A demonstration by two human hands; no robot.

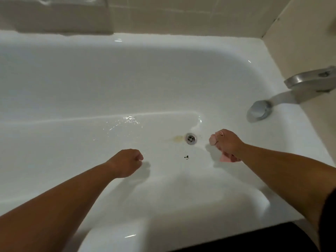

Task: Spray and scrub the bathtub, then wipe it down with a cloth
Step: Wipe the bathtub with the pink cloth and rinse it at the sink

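Head view shows the right hand (227, 145) clenched around a bunched pink cloth (213, 140), just right of the drain (190, 139) and low over the floor of the bathtub (127, 79). The cloth protrudes from both ends of the fist. The left hand (127, 162) is curled into a fist with nothing visible in it, over the tub floor left of the drain.

Handling, as judged:
- The cloth appears soft, light and limp, and probably wet. It will conform to the curved walls.
- A wadded grip, as held, concentrates pressure. Spreading it flat under the palm would cover more surface.
- The tub enamel is glossy, rigid and slippery when wet. Any hand braced on it may slide.

Surroundings:
- A film of water (125, 122) lies on the floor left of the drain.
- 1 yellowish stain (178, 138) touches the drain's left edge.
- Several dark specks (186, 156) lie just in front of the drain.
- The metal spout (309, 82) overhangs the right end, above a round chrome fitting (259, 110). Both obstruct wiping strokes at that end wall.
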